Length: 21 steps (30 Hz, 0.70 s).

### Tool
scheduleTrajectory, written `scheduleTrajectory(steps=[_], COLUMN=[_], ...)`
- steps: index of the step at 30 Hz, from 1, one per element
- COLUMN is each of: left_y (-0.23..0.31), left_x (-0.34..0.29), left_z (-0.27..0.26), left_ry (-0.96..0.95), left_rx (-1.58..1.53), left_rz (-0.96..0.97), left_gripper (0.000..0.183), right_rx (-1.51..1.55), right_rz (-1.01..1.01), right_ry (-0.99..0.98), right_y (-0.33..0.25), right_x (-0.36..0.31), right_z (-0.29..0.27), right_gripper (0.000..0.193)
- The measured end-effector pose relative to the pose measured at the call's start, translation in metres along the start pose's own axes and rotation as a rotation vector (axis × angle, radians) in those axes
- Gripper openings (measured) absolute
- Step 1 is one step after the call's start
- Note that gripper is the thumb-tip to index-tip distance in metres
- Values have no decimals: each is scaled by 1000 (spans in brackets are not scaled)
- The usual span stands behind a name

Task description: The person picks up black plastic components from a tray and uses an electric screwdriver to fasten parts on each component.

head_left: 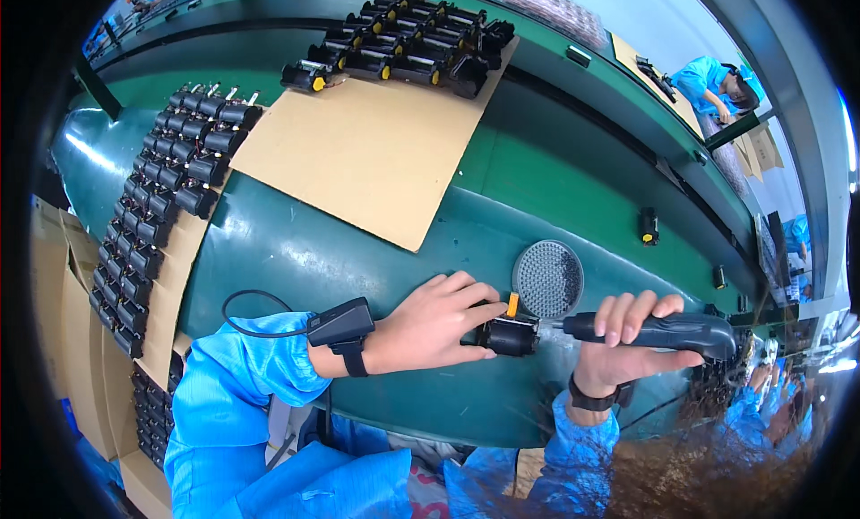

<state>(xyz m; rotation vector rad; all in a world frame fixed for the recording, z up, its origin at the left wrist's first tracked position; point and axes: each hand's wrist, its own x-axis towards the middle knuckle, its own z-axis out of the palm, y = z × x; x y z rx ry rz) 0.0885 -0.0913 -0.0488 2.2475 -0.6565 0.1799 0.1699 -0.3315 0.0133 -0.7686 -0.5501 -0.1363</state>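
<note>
My left hand (439, 326) is closed around one end of a small black cylindrical motor unit (511, 336) with a yellow tab on its upper side. In my right hand (627, 340) lies a black power screwdriver (676, 333), held level, its tip pointing left at the unit's right end. Whether the tip touches a screw is too small to tell. Just beyond the unit sits a round grey dish (548, 277) with a studded inside and small dark bits along its right part.
Rows of black motor units (170, 174) fill a cardboard strip at left. More units with yellow parts (403, 40) stand on a cardboard sheet (358, 161) farther back. A lone unit (649, 225) rests on the green belt at right. Other people in blue (717, 85) work beyond.
</note>
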Motion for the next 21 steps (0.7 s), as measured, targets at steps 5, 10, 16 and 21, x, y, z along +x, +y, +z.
scheduleTrajectory(steps=[5, 10, 16, 21], left_y=[0, 21, 43, 46], left_x=[3, 4, -39, -77], left_z=[-2, -23, -119, -102], left_ry=[-22, 6, 32, -99], left_rx=[-45, -272, 208, 665], left_rz=[-22, -145, -342, -215], left_gripper=[62, 60, 59, 59], right_rx=[-56, 17, -20, 40], right_rz=[-82, -29, -81, -41], right_ry=[40, 137, 175, 76], right_y=[-16, -14, -19, -13], right_x=[-2, -1, 0, 1], right_z=[-24, -35, -45, -45], right_gripper=[78, 77, 75, 73])
